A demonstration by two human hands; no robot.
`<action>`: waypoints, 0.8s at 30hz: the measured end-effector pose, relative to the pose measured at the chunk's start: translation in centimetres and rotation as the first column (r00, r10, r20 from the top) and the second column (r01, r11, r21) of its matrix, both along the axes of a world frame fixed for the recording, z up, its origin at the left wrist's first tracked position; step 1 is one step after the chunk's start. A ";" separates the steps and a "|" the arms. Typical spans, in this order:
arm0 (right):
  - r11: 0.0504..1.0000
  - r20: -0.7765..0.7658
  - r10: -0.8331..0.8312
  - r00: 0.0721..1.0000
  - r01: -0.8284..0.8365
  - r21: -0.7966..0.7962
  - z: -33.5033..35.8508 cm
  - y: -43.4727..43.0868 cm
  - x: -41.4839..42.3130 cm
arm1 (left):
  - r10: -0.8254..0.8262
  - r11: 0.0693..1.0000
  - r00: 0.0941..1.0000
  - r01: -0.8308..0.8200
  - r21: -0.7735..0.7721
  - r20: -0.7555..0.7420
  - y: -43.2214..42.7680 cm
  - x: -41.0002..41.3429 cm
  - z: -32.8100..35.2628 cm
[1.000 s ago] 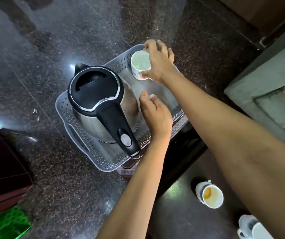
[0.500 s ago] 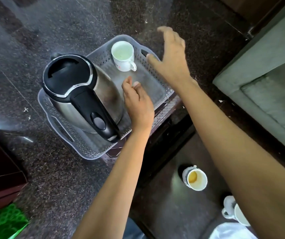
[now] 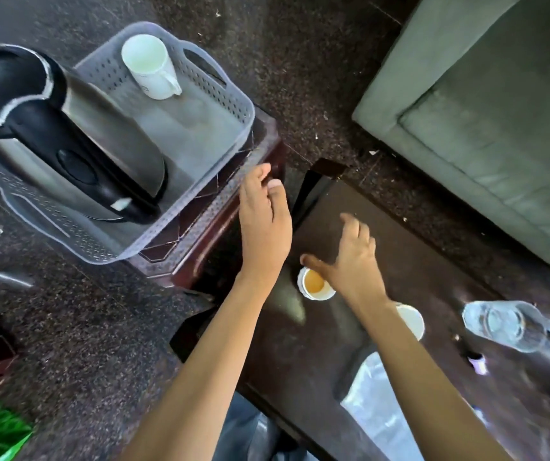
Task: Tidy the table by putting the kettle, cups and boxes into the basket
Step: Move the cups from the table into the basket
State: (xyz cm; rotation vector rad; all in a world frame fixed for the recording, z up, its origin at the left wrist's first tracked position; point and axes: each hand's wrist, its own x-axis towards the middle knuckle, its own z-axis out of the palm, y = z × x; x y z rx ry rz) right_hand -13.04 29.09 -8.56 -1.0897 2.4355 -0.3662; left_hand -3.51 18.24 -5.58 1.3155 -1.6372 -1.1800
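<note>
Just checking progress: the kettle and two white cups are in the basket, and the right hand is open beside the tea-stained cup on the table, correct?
Not quite. The head view shows only one white cup in the basket with the kettle, not two. The rest holds: the right hand is open beside the tea-stained cup on the table.

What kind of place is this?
Probably a home living room: a grey-green upholstered sofa beside a low dark wooden table holding a used tea cup, on polished stone floor.
</note>
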 end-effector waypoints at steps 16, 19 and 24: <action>0.998 0.122 -0.004 0.992 -0.002 0.056 -4.0 5.1 3.2 | -0.054 0.992 0.987 0.035 0.125 0.153 3.8 4.3 -2.6; 0.999 0.096 -0.034 0.995 0.036 -0.015 -1.8 3.8 2.6 | -0.016 0.997 0.994 0.007 0.077 0.111 2.1 4.5 -1.6; 0.967 0.006 -0.065 0.998 0.065 -0.246 4.7 -2.1 1.5 | 0.073 0.997 0.997 -0.073 0.016 0.014 -2.2 4.4 0.7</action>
